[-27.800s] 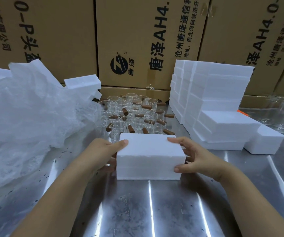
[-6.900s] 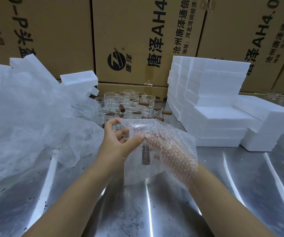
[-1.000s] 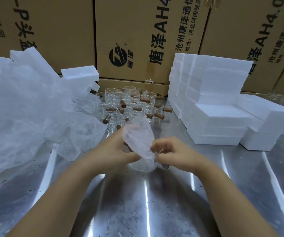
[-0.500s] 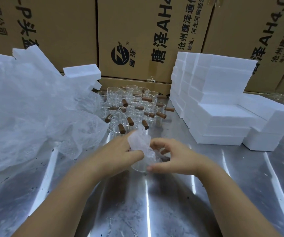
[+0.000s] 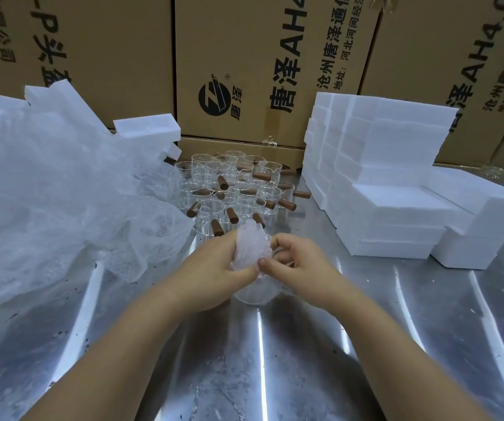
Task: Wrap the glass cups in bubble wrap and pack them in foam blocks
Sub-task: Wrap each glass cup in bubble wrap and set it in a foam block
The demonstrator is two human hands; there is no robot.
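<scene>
Over the shiny steel surface [image 5: 259, 375], the fingers of our left hand [image 5: 211, 268] and right hand [image 5: 302, 262] pinch a small glass cup bundled in clear bubble wrap [image 5: 249, 253]. We judge it light, slippery and fragile, so we cradle its padded body. Beyond stand bare wooden-handled glass cups [image 5: 232, 189] and stacked white foam blocks [image 5: 396, 177].

Bubble-wrapped glass cup [image 5: 249, 256], foam blocks [image 5: 396, 189] right

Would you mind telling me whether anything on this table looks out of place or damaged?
Nothing looks broken. The left foam blocks lie tilted under loose wrap, unlike the neat right stack, and dark specks dot the table beside them.
</scene>
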